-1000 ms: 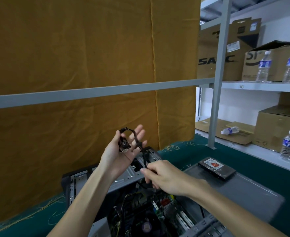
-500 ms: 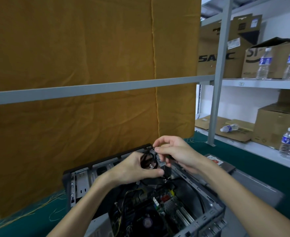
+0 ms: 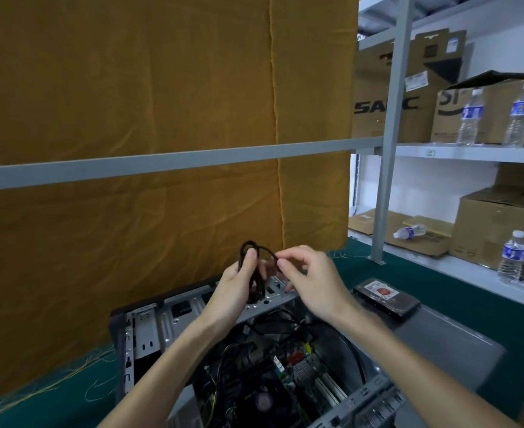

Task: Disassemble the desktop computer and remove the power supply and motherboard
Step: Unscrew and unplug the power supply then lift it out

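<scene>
Black cable (image 3: 252,273) bundled in left hand (image 3: 235,288) grip, coil looping above the fingers; right hand (image 3: 311,281) pinches a strand of it at thumb and forefinger, just right of the coil. Both held centre frame over the open computer case (image 3: 192,313), motherboard (image 3: 300,369) visible inside at bottom. Case sits on green counter (image 3: 486,307); hard drive (image 3: 385,296) lies right of the hands. Orange curtain (image 3: 131,103) behind, shelves with boxes and water bottles on the right. Forearms reach up from bottom edge.
</scene>
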A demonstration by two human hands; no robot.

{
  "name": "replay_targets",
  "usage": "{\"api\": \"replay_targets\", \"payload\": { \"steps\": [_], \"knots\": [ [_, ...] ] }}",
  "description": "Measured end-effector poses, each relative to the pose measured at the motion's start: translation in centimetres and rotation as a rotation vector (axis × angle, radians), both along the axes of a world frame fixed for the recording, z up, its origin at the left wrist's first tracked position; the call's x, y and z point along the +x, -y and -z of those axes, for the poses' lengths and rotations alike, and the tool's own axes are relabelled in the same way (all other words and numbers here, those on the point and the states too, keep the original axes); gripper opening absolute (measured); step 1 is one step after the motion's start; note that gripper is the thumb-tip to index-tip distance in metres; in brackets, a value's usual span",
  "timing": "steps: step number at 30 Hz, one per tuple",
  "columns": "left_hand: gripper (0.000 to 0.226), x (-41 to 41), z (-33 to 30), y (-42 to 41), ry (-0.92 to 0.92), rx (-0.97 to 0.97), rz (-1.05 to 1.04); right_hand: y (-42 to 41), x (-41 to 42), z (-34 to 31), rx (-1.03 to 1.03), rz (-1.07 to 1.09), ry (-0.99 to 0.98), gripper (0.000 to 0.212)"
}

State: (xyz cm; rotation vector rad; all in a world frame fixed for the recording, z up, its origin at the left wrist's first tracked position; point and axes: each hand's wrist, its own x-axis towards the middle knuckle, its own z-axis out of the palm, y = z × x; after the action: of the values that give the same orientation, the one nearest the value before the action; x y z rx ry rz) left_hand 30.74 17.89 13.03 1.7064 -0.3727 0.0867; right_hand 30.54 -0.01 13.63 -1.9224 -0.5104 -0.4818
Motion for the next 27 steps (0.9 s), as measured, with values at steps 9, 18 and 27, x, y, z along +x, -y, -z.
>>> {"api": "replay_targets", "payload": {
  "steps": [9, 18, 27],
  "knots": [
    [0.047, -0.3, 0.8, -0.5, 0.047, -0.079, -0.092, -4.2, -1.6, 1.5, -0.156, -0.179, -0.202, 0.046],
    [0.051, -0.4, 0.5, -0.9, -0.228, 0.009, 0.103, -4.2, -0.9, 1.6, -0.133, -0.336, -0.457, 0.05],
    [0.027, 0.1, -0.1, -1.8, 0.201, 0.237, 0.1, -0.4, -1.3, 0.7, 0.153, -0.603, -0.742, 0.01]
  ]
}}
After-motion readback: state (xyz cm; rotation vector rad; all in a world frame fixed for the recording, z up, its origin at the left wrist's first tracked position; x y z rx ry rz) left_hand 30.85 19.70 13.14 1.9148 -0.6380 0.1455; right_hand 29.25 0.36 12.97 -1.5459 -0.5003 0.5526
